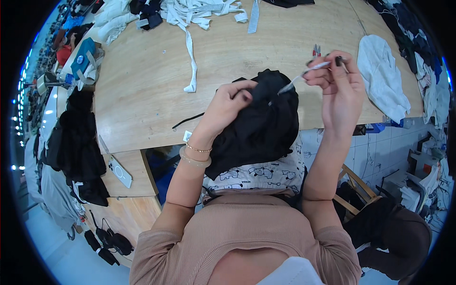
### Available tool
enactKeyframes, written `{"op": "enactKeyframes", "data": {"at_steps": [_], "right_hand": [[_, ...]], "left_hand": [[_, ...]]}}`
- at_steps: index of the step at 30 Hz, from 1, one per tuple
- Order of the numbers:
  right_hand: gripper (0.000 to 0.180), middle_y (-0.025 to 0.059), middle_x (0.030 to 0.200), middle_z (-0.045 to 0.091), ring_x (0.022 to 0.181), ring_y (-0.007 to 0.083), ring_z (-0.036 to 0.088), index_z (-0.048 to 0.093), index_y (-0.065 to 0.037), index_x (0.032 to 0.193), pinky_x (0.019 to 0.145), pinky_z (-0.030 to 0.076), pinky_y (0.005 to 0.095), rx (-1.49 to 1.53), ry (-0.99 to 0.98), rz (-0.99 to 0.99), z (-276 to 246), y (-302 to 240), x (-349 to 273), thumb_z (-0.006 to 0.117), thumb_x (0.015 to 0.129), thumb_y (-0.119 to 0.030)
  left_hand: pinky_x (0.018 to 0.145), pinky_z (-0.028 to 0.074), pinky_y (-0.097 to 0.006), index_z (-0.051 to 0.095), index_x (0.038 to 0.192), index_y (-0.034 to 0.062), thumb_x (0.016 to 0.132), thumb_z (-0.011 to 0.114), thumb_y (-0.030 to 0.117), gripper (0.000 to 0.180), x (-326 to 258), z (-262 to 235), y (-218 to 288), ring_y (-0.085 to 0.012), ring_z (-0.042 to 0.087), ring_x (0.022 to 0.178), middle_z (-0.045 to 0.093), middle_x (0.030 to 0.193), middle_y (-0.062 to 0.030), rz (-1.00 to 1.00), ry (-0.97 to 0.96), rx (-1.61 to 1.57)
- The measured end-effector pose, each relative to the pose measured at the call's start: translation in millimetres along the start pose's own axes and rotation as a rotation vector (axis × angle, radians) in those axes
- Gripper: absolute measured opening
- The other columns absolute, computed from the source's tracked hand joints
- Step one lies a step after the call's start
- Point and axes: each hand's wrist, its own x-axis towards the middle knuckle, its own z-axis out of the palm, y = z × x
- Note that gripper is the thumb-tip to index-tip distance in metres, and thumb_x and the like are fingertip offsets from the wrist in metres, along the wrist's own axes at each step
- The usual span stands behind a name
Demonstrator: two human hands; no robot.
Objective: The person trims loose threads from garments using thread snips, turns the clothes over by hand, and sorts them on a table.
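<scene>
A black cloth garment (261,126) lies bunched over the table's near edge and my lap. My left hand (225,105) pinches a fold of it near the top. Raised to the right of the garment, my right hand (341,92) has its fingers closed on a thin white cord (317,67). The cord slants down leftward to the black cloth, where a greyish end part shows. Whether it passes into the cloth or only lies against it, I cannot tell. A black cord (187,120) sticks out on the table left of my left wrist.
Red-handled thread snips (316,50) and a pale grey cloth piece (384,76) lie on the wooden table (142,90). White strips (199,12) are heaped at the far side, one trailing nearer. A phone (120,172) rests at lower left. Black clothes (76,142) hang at the left.
</scene>
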Motion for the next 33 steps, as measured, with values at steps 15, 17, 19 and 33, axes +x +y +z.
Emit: {"op": "enactKeyframes", "data": {"at_steps": [15, 17, 19, 33], "right_hand": [[0.013, 0.0168, 0.088, 0.061, 0.072, 0.0202, 0.062, 0.054, 0.002, 0.091, 0.069, 0.052, 0.0288, 0.169, 0.046, 0.056, -2.0, 19.3, 11.5, 0.046, 0.093, -0.007], [0.013, 0.0164, 0.09, 0.06, 0.074, 0.0198, 0.062, 0.055, 0.002, 0.091, 0.071, 0.051, 0.0285, 0.188, 0.034, 0.074, -11.2, 25.0, 5.7, 0.046, 0.093, -0.008], [0.012, 0.0158, 0.09, 0.06, 0.073, 0.0199, 0.062, 0.055, 0.002, 0.092, 0.07, 0.051, 0.0281, 0.181, 0.145, 0.044, -18.5, 27.1, -0.5, 0.047, 0.093, -0.007], [0.007, 0.0052, 0.075, 0.056, 0.074, 0.0144, 0.051, 0.064, 0.001, 0.078, 0.062, 0.042, 0.0265, -0.92, -0.077, -0.273, 44.8, 7.6, -37.8, 0.063, 0.073, 0.004]], "left_hand": [[0.054, 0.033, -0.024, 0.057, 0.085, -0.0046, 0.095, 0.05, 0.026, 0.033, -10.4, 19.1, 12.9, -0.0066, 0.037, 0.061, 0.046, 0.063, 0.0019, 0.138, 0.319, 0.032], [0.054, 0.034, -0.025, 0.056, 0.086, -0.0055, 0.095, 0.05, 0.023, 0.03, -8.1, 22.6, 16.5, -0.0076, 0.038, 0.061, 0.046, 0.062, -0.0001, 0.27, 0.421, 0.158], [0.055, 0.037, -0.027, 0.056, 0.087, -0.0055, 0.093, 0.052, 0.021, 0.028, -8.6, 21.6, 17.6, -0.0112, 0.041, 0.06, 0.05, 0.063, -0.0058, 0.228, 0.397, 0.243], [0.059, 0.042, -0.035, 0.052, 0.088, -0.0057, 0.085, 0.06, 0.01, 0.018, -6.6, 26.2, 6.9, -0.0335, 0.051, 0.066, 0.051, 0.081, -0.0177, 0.572, 0.646, 0.571]]}}
